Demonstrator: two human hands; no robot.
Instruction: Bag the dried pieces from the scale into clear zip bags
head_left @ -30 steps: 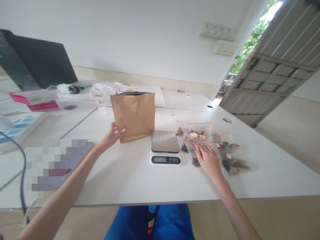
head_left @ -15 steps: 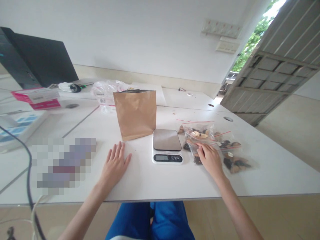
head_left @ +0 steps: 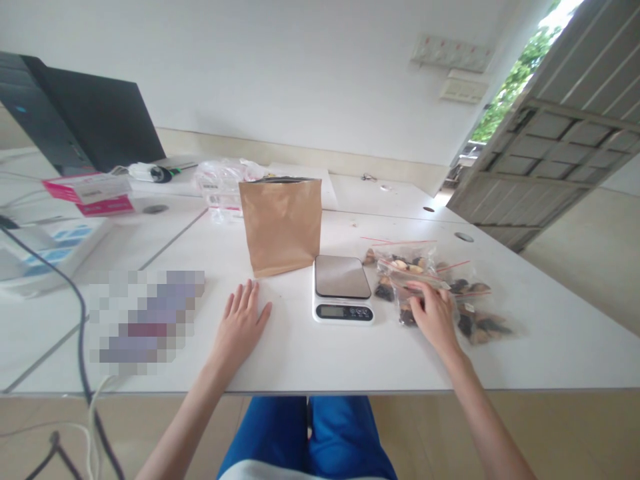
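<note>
My left hand (head_left: pixel 243 319) lies flat on the white table, fingers spread, holding nothing. In front of it stands a brown kraft paper pouch (head_left: pixel 283 227), upright with its top open. Right of the pouch sits a white digital kitchen scale (head_left: pixel 343 290) with a bare metal plate. My right hand (head_left: pixel 434 312) is at a clear zip bag (head_left: pixel 404 293) with dark pieces inside, its fingers pinched on the upper part. Around it lie several more zip bags, one with pale slices (head_left: pixel 407 265) and one with brown and dark dried pieces (head_left: pixel 484 327).
Pink-and-white boxes (head_left: pixel 89 193) and a plastic-wrapped pack (head_left: pixel 225 187) stand at the back left, near a black computer tower (head_left: pixel 100 120). A white tray (head_left: pixel 65 257) and a dark cable (head_left: pixel 80 333) are at the left. The table's front edge (head_left: pixel 325 393) runs before my legs.
My right hand's fingers have curled in more on the zip bag. My left hand stays flat on the table. The whole view has shifted slightly, so things appear further right.
</note>
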